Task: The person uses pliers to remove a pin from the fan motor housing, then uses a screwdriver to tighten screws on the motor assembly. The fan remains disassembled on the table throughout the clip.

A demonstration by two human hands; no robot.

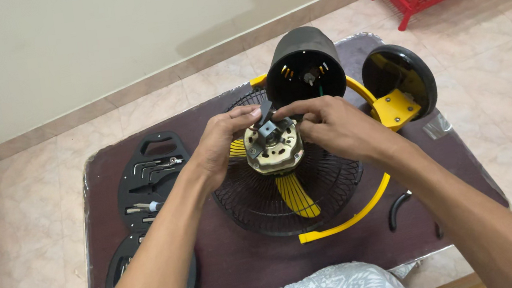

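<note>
1. I see the fan motor (pixel 274 147) sitting centred on the black grille (pixel 288 195), near side of the black housing (pixel 304 66).
2. My left hand (pixel 224 142) pinches the motor's left edge, fingers closed on it.
3. My right hand (pixel 332 127) closes on its far-right top; both are equally near.
4. The motor's shaft axis points up, tilted towards the housing.
</note>
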